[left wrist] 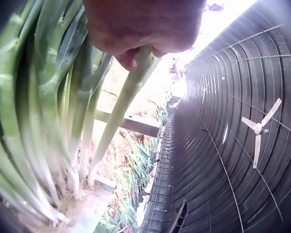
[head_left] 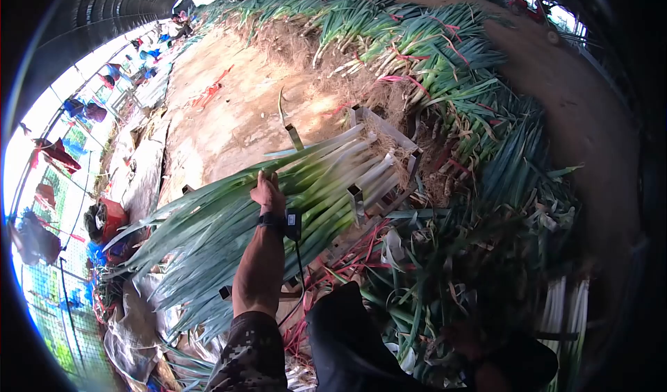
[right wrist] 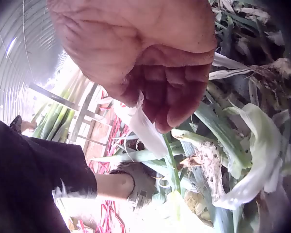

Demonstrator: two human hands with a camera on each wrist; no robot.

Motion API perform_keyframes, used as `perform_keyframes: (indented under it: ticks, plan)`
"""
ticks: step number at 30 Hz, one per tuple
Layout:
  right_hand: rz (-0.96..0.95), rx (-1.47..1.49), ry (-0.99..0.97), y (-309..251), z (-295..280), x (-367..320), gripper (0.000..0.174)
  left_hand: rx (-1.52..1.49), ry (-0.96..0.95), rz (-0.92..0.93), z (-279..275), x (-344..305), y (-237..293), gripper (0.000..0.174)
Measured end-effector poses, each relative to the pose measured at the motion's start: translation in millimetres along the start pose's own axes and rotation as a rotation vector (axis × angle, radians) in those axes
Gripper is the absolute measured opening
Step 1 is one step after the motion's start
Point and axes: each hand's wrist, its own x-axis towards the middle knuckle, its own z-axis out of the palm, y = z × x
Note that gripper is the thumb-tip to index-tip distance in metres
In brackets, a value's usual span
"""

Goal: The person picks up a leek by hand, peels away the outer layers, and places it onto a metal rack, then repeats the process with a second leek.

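Observation:
A pile of long green onions (head_left: 326, 177) lies across a metal frame (head_left: 356, 201), roots toward the right and leaves toward the left. The left hand (head_left: 268, 192) is over the upper edge of the pile; in the left wrist view that hand (left wrist: 143, 24) grips one green stalk (left wrist: 119, 114) with curled fingers. Low in the head view, the right hand (head_left: 462, 340) is dim above loose leaves. Seen from the right wrist, the right hand (right wrist: 145, 58) has curled fingers pinching a thin whitish peel (right wrist: 148, 131), above leaf scraps (right wrist: 223, 136).
Tied bundles of onions (head_left: 445, 59) line the far and right sides. Red ties (head_left: 354, 253) lie beside the frame near the person's dark-clad leg (head_left: 351, 336). White-stemmed onions (head_left: 566, 305) lie at the lower right. Plastic sheeting (head_left: 132, 329) is at the lower left.

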Motion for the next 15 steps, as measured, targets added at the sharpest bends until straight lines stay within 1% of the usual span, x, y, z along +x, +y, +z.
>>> perform_keyframes:
  ticks: [1,2,3,4,5,7,8,11,12,14,15]
  plan:
    - [-0.026,0.005,0.009,-3.5,-0.1,-2.3,0.028,-0.345,0.046,-0.256,1.9,-0.8,-9.7,0.037]
    - [-0.053,0.01,0.019,-5.6,-0.2,-2.8,0.025,-0.537,0.062,-0.585,-7.2,1.7,20.1,0.041]
    - [-0.138,0.048,0.068,-0.6,3.9,-1.7,0.025,-0.729,0.077,-0.914,-18.8,4.4,44.9,0.044]
    - [-0.221,0.089,0.116,12.0,14.4,-0.3,0.025,-0.817,-0.212,-0.967,-35.8,8.4,51.5,0.052]
    - [-0.305,0.133,0.162,19.4,22.5,0.7,0.025,-0.878,-0.272,-1.021,-42.0,10.6,60.2,0.053]
    - [-0.123,0.436,-0.013,-0.2,12.1,-6.7,0.026,-1.004,-0.391,-1.124,-43.7,17.2,73.5,0.057]
    - [-0.03,0.58,-0.099,-9.2,5.4,-8.4,0.026,-0.87,-0.321,-1.108,-39.9,20.5,74.1,0.054]
    - [-0.065,0.92,-0.099,-0.8,16.7,-4.3,0.026,-0.171,-0.309,-0.384,-31.6,29.6,74.9,0.045]
    - [-0.047,0.828,-0.094,0.2,16.2,-4.1,0.025,0.226,-0.408,-0.089,-33.1,36.8,72.7,0.04]
    - [-0.012,0.641,-0.085,-21.2,2.9,-9.7,0.024,0.335,-0.451,0.194,-24.2,30.9,74.1,0.043]
    - [-0.039,0.672,-0.085,-13.7,8.7,-7.6,0.024,0.388,-0.469,0.335,-20.6,26.9,74.1,0.045]
